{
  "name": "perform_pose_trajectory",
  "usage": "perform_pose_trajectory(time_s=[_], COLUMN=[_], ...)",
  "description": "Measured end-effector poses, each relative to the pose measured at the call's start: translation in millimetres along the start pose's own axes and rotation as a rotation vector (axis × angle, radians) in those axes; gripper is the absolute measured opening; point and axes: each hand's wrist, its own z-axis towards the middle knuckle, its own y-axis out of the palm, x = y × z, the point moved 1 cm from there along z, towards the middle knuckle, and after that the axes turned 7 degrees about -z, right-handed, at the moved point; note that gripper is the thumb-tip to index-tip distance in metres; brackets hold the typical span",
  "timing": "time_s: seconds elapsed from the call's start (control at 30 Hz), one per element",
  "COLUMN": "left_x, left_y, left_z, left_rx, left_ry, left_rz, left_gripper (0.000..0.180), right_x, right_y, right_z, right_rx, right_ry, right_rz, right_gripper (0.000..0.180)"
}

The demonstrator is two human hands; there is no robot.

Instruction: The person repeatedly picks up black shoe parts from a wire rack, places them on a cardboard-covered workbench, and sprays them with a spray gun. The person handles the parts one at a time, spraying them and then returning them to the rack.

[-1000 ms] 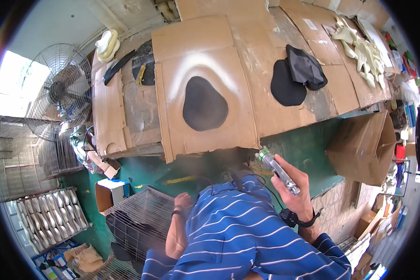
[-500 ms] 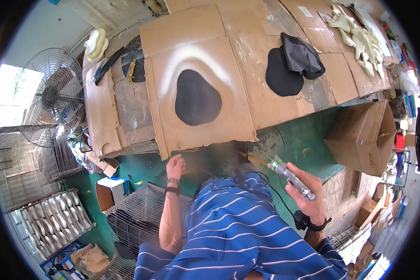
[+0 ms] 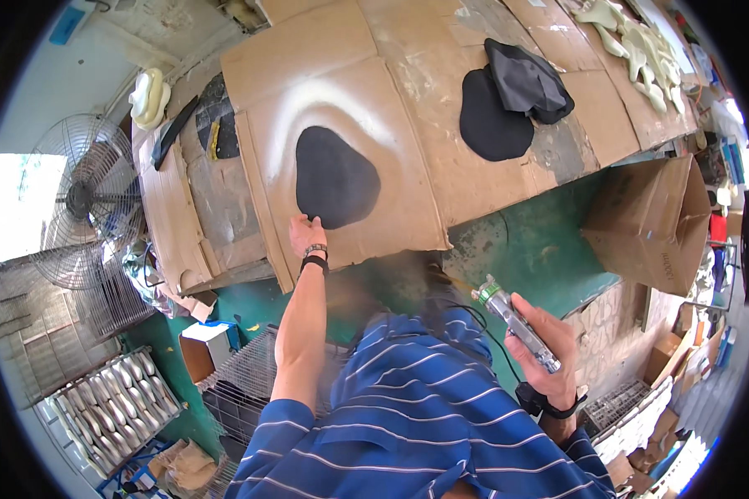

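Observation:
A rounded, roughly triangular black pad [image 3: 339,176] lies flat on the cardboard sheet [image 3: 416,212], inside a white sprayed halo. At its near left edge is my left hand [image 3: 306,236], thumb and fingertips pinched together on the rim. My right hand [image 3: 549,345] is wrapped round a silver spray gun [image 3: 528,328] with a green ring at its front, held low beside my body and away from the table. Farther right on the table lies another black pad [image 3: 493,125], partly covered by a folded black sheet [image 3: 528,83].
Cream moulded pieces [image 3: 641,58] are heaped at the table's far right. A large open carton [image 3: 641,224] stands right of the table. At left are a fan [image 3: 79,200], a wire cage [image 3: 245,378] and a rack of pale shapes [image 3: 112,407]. A thin hose [image 3: 503,353] hangs near my right hand.
My left hand has moved forward from the table's front edge to the pad's near edge and pinched it. The spray gun stays in my right hand, nearly in place. The view has shifted slightly.

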Motion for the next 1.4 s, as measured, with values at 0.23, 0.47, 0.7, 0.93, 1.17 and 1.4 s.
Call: perform_pose_trajectory(time_s=[0.23, 0.47, 0.7, 0.93, 1.17, 1.4], left_x=[28, 50, 20, 41, 113, 119], left_y=[-15, -28, 2, -34, -124, -158], left_z=[-13, -2, 24, 40, -2, -59], left_rx=[0.092, 0.117, -0.472, -0.687, -0.447, -0.266], left_ry=[0.004, 0.049, -0.532, -0.403, -0.134, -0.081], left_rz=[0.167, 0.017, -1.207, -1.836, -1.916, -2.022], left_gripper=[0.052, 0.055, 0.026, 0.013, 0.035, 0.048], right_x=[5, 25, 40, 46, 57, 95], right_y=[-13, -6, 1, -2, -2, 46], right_z=[14, 23, 30, 41, 69, 138], right_rx=[-0.07, -0.052, -0.101, -0.109, -0.245, -0.216], right_ry=[0.0, -0.007, -0.049, -0.093, -0.17, -0.298], right_rz=[0.012, 0.051, 0.097, 0.084, 0.059, -0.039], right_gripper=[0.059, 0.062, 0.062, 0.055, 0.062, 0.061])
